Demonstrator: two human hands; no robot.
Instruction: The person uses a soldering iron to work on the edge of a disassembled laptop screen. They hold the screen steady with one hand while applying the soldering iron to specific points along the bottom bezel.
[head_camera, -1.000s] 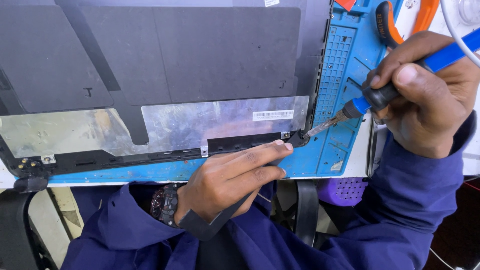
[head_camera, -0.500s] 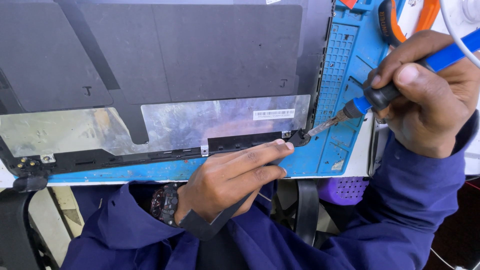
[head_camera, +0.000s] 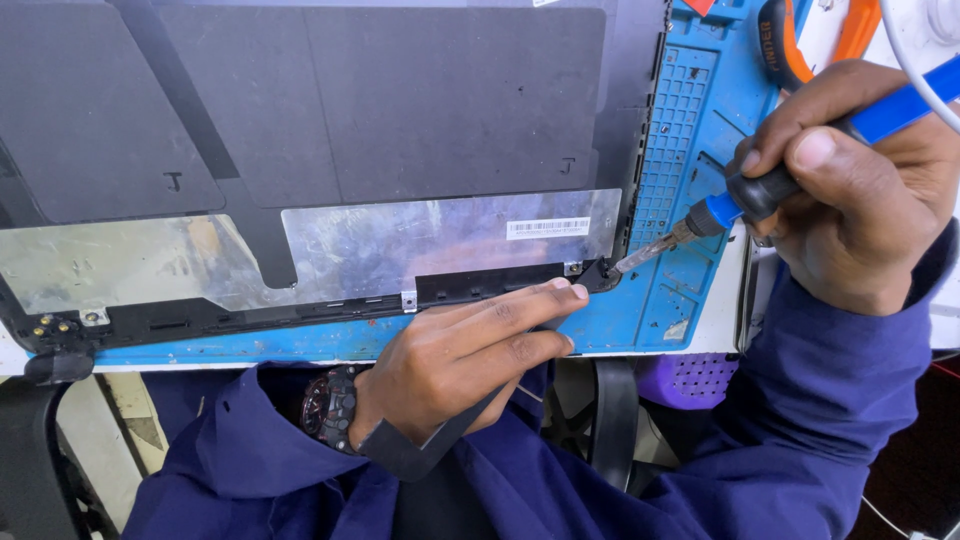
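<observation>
Your right hand (head_camera: 860, 190) is closed round the blue-handled soldering iron (head_camera: 745, 195), tip at the near right corner of the laptop back cover (head_camera: 400, 130) lying on the blue repair mat (head_camera: 690, 120). Your left hand (head_camera: 460, 355) lies flat, fingers together, pressing that near edge and trapping a flat dark strip (head_camera: 425, 450). Keep that press firm and the tip on the corner only.

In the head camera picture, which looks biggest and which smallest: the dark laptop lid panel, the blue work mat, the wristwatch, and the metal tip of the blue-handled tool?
Largest to smallest as seen:
1. Dark laptop lid panel
2. Blue work mat, though the panel hides much of it, so its true size is unsure
3. Wristwatch
4. Metal tip of the tool in the right hand
</observation>
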